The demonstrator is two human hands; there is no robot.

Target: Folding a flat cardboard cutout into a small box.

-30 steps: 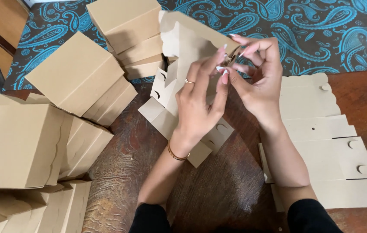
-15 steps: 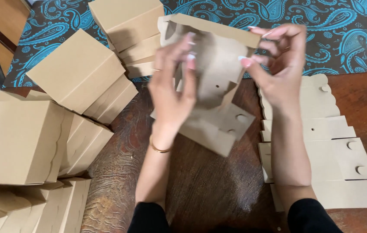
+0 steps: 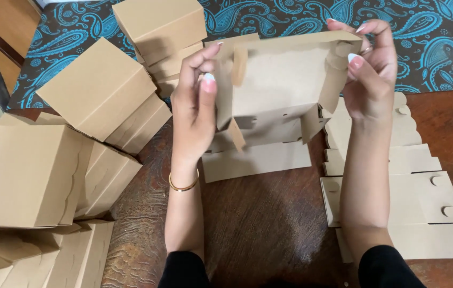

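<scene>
**Half-folded carton held above the table's far edge**

Left hand and right hand pinch opposite side walls of the kraft box blank. Judged light, thin, crease-prone card; grip best near folded corners. 1 flat stack lies right.

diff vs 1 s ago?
The left hand and right hand moved apart, opening the cardboard sheet from a folded piece into a tray with raised walls. Both hands kept hold. The finished boxes and the flat sheets stayed put.
</scene>
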